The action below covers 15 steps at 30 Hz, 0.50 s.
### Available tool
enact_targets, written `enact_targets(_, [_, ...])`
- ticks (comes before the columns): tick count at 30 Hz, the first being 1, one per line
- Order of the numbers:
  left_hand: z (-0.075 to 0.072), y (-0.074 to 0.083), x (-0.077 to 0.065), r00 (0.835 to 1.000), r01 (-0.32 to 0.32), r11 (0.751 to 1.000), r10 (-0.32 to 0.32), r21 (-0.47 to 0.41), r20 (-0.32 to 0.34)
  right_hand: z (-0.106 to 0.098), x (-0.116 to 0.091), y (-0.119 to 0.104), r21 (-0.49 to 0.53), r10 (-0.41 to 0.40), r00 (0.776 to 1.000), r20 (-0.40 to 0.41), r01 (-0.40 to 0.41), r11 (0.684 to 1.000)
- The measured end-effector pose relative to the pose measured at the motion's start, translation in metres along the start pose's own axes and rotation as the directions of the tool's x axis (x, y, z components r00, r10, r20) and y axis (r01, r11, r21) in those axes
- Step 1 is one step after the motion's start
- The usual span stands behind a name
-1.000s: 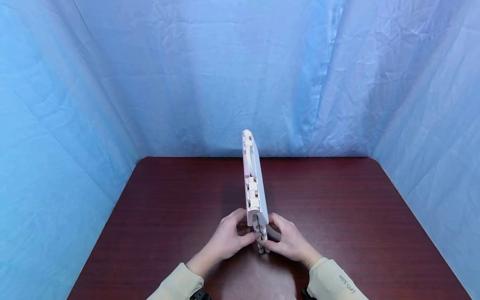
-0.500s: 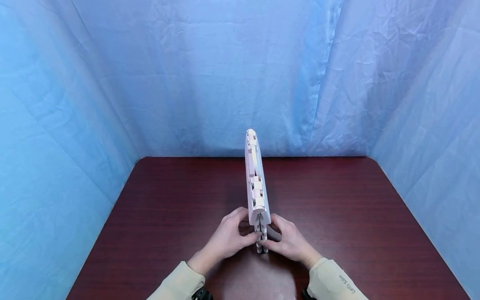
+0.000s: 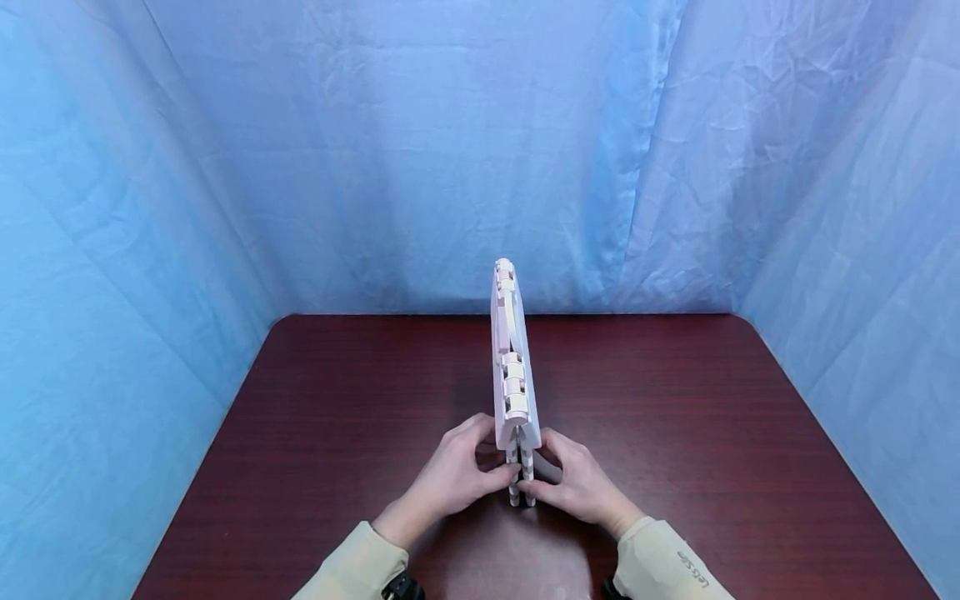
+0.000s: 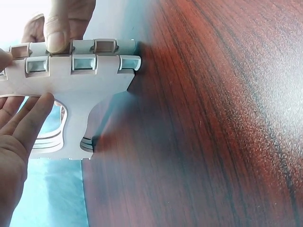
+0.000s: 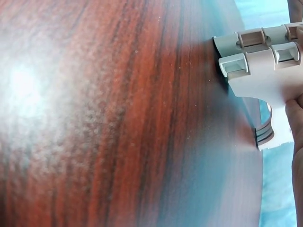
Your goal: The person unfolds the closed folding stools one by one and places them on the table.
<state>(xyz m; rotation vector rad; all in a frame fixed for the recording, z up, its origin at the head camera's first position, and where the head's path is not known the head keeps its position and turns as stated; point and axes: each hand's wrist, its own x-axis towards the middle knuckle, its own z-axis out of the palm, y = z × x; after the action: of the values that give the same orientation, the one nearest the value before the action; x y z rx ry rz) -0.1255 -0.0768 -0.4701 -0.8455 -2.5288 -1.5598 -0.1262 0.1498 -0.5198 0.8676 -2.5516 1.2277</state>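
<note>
A white plastic folding stool [image 3: 516,387] stands folded on edge in the middle of the head view, its knuckled hinge and handle strip uppermost. Two leg panels hang below its near end, a narrow gap between them. My left hand [image 3: 457,471] grips the left panel, thumb on the near edge and fingers along the outer side. On the other side my right hand [image 3: 573,479] holds the right panel the same way. The left wrist view shows a leg panel [image 4: 78,90] with hinge knuckles and a cut-out. Part of the panel [image 5: 258,71] shows in the right wrist view, fingers at its edge.
The dark red-brown wooden table [image 3: 360,392] lies beneath, its far corners rounded. Light blue curtains [image 3: 480,150] hang behind it and along both sides. Beige sleeves [image 3: 671,558] and dark wrist straps [image 3: 403,586] show at the front.
The stool's top has tipped slightly to the right, mostly in the first half second. Its two leg panels now stand slightly farther apart at the bottom. Both hands keep nearly the same place.
</note>
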Motion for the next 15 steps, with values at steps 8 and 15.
enact_targets(8, [-0.0018,-0.0026,-0.0005,0.999,-0.043,0.998,0.044,0.041,-0.022,-0.0003,0.0002,-0.0007,-0.012,0.027,1.000,-0.003,-0.027,1.000])
enact_targets(15, [-0.0032,-0.0039,-0.0008,0.998,-0.054,0.997,0.056,0.064,-0.026,-0.0003,-0.0015,0.0020,0.012,0.012,1.000,-0.010,-0.012,1.000])
